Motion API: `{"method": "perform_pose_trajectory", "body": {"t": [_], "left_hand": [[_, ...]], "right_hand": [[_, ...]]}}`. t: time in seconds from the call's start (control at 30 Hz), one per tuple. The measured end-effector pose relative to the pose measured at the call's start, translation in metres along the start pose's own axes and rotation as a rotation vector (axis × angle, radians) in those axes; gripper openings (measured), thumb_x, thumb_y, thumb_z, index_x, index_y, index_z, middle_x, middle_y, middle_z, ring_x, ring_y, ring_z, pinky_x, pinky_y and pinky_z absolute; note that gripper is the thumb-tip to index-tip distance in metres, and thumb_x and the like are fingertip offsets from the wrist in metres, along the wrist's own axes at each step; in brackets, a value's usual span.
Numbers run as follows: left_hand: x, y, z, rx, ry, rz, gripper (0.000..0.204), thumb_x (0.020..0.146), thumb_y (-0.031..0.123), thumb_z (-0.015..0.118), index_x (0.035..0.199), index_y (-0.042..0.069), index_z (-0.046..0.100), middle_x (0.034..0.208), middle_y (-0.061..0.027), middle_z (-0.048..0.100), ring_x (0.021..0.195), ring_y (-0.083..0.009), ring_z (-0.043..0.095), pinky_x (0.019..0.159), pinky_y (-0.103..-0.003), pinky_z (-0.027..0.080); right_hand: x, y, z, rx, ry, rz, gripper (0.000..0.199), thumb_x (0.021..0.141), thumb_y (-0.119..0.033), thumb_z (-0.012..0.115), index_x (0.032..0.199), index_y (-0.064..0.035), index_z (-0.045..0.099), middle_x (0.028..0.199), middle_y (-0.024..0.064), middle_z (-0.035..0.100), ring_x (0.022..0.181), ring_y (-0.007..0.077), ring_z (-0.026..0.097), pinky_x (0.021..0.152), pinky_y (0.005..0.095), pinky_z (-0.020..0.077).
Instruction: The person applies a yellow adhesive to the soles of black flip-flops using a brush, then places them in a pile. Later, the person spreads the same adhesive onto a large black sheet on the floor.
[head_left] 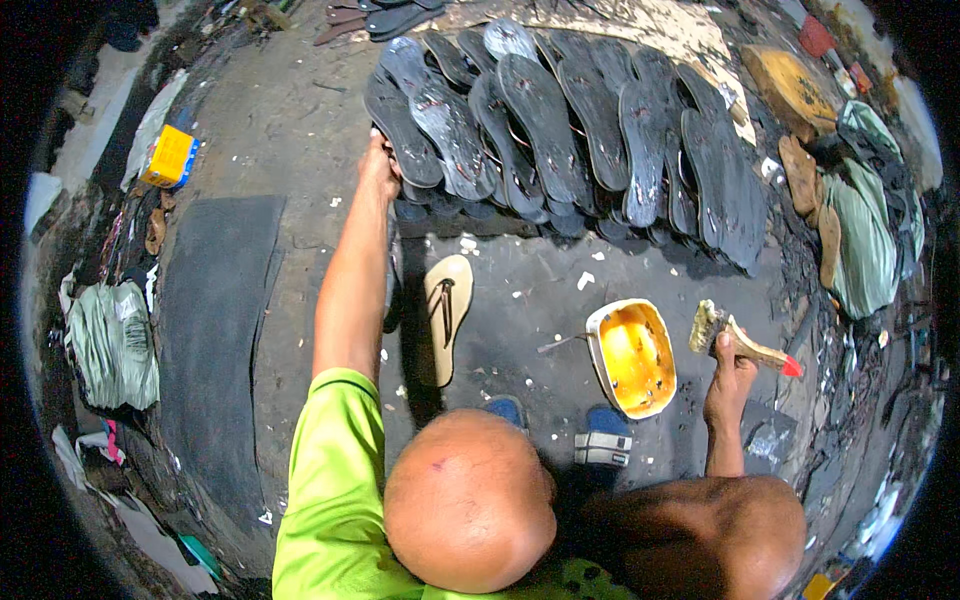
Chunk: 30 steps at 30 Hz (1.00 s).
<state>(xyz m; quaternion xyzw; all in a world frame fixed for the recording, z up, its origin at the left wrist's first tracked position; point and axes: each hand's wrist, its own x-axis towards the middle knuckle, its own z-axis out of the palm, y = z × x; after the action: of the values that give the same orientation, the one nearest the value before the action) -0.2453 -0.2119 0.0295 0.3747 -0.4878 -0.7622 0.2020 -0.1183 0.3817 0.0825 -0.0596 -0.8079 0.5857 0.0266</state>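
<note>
Brush [754, 349] in right hand [733, 372]

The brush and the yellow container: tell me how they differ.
The brush is held in the right hand; the container rests on the floor. The brush is slim, with one red tip; the container is broad, open and yellow inside. Both look stained.
</note>
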Motion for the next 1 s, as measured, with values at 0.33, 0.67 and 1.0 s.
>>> {"method": "perform_pose_trajectory", "body": {"t": [0.33,0.67,1.0], "left_hand": [[-0.174,-0.075,-0.04,0.658,-0.084,0.473,0.03,0.098,0.022,0.057,0.109,-0.005,0.062,0.108,-0.0088,0.066,0.1,-0.0188,0.06,0.09,-0.031,0.046],[-0.278,-0.184,-0.127,1.296,-0.148,0.804,0.054,0.084,0.02,0.073,0.132,0.004,0.054,0.133,-0.0166,0.056,0.135,-0.0408,0.035,0.111,-0.047,0.03],[-0.243,-0.163,-0.127,1.652,-0.265,0.883,0.044,0.096,0.022,0.054,0.138,0.011,0.052,0.149,-0.0177,0.039,0.132,-0.0374,0.039,0.11,-0.043,0.029]], "right_hand": [[0.002,0.006,0.011,-0.281,-0.245,0.028,0.037,0.09,-0.031,0.066,0.11,-0.0001,0.065,0.11,0.0123,0.063,0.104,0.0244,0.059,0.095,0.0357,0.0424],[-0.007,0.069,0.064,-0.859,-0.395,-0.442,0.027,0.08,-0.034,0.074,0.094,-0.0116,0.076,0.156,0.0172,0.018,0.143,0.0415,0.014,0.116,0.0587,0.0072],[-0.028,-0.001,-0.01,-0.286,-0.301,-0.129,0.031,0.087,-0.028,0.068,0.11,-0.0081,0.066,0.128,0.0187,0.05,0.113,0.0354,0.053,0.097,0.0444,0.0437]]}}
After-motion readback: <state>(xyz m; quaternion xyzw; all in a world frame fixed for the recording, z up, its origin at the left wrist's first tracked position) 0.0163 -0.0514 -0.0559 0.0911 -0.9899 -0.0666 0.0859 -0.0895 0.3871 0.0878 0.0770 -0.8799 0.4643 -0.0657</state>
